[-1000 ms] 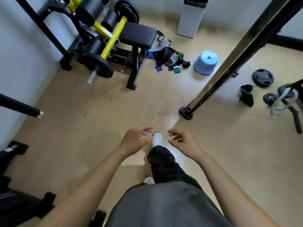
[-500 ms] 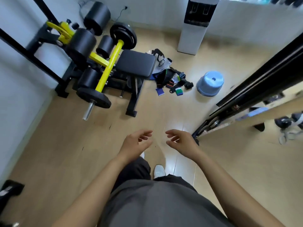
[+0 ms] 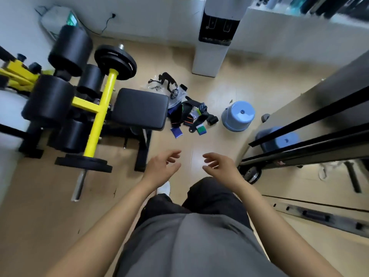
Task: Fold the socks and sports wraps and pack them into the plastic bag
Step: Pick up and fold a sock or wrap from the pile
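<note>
A heap of socks and sports wraps (image 3: 188, 114) lies on the floor ahead, between the black bench pad and a blue stool: black wraps with orange stripes, a blue sock (image 3: 176, 132), a green-and-blue one (image 3: 201, 129). A clear plastic bag (image 3: 159, 87) with black print lies just behind the heap, partly hidden by the bench pad. My left hand (image 3: 162, 168) and my right hand (image 3: 219, 168) hover in front of me, well short of the heap. Both are empty with loosely curled fingers.
A yellow-and-black weight bench (image 3: 139, 108) with plates stands at the left. An upturned blue stool (image 3: 238, 115) sits right of the heap. A white water dispenser (image 3: 211, 37) stands at the back wall. Black rails and a mirrored panel (image 3: 319, 136) run along the right.
I have walked forward: the heap, bench and stool are nearer and lower in view. Both hands stay raised and empty, a little further apart.
</note>
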### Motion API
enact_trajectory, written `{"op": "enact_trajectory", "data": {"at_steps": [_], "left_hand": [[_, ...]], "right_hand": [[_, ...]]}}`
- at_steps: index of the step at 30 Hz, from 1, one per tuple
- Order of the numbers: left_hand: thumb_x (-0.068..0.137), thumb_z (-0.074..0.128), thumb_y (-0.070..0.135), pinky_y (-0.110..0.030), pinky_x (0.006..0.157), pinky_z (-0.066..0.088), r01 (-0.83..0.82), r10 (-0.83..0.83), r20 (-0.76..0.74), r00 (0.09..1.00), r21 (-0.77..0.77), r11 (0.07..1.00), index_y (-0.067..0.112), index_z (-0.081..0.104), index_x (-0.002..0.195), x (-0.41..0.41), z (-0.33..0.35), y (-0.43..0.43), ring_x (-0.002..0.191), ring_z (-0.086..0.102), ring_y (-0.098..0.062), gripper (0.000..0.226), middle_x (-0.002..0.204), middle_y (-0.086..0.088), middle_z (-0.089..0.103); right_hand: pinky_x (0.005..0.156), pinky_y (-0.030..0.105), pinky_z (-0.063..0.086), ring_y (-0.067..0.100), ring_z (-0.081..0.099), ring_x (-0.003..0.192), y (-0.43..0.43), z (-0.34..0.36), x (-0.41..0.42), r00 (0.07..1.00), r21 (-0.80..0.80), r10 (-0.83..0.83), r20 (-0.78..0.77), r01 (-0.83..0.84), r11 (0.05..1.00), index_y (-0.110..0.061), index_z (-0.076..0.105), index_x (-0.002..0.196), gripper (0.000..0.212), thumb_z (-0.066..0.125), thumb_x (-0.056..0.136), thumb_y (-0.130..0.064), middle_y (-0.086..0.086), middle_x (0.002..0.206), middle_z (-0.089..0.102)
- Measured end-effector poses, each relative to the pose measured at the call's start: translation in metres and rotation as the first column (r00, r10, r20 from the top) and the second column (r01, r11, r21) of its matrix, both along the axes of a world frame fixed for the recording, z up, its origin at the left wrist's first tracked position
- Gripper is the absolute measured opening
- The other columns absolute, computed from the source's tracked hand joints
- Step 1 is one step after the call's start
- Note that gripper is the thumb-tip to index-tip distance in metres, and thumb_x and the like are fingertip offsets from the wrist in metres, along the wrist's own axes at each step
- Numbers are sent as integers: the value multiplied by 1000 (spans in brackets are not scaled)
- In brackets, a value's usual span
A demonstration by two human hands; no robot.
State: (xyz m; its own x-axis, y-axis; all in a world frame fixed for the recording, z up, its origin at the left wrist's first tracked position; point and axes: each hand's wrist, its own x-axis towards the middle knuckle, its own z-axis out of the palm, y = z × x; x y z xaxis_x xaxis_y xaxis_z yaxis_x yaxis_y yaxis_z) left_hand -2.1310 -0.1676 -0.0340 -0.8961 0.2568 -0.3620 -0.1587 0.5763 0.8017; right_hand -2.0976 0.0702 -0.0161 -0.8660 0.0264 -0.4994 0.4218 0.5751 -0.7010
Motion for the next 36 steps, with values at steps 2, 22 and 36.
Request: {"op": "enact_trajectory", "data": {"at_steps": [2, 22, 36], "left_hand": [[89, 71, 21, -27, 88, 53, 12, -13, -7, 1000, -15, 1000, 30, 66, 128, -39, 3, 13, 95, 65, -3, 41, 108, 17, 70], [85, 72, 9, -22, 89, 52, -441, 443, 59, 895, -42, 897, 46, 65, 113, -289, 10, 177, 91, 65, -2, 46, 103, 19, 71], [87, 73, 8, -14, 83, 51, -654, 648, 91, 756, 77, 753, 23, 67, 127, -425, -57, 145, 92, 68, -1, 43, 107, 12, 72]], "right_hand": [[87, 34, 56, 7, 64, 90, 13, 1, -32, 998, -4, -57, -7, 57, 998, -30, 65, 122, 36, 71, 87, -24, -7, 107, 68], [75, 21, 51, 7, 66, 84, 182, -39, -382, 987, -81, 148, 59, -143, 986, -22, 66, 120, 34, 68, 87, -17, -3, 96, 69], [83, 23, 53, 2, 63, 76, 139, -45, -569, 886, 35, 463, 20, -463, 886, -21, 68, 116, 29, 72, 88, -26, -8, 90, 69]]}}
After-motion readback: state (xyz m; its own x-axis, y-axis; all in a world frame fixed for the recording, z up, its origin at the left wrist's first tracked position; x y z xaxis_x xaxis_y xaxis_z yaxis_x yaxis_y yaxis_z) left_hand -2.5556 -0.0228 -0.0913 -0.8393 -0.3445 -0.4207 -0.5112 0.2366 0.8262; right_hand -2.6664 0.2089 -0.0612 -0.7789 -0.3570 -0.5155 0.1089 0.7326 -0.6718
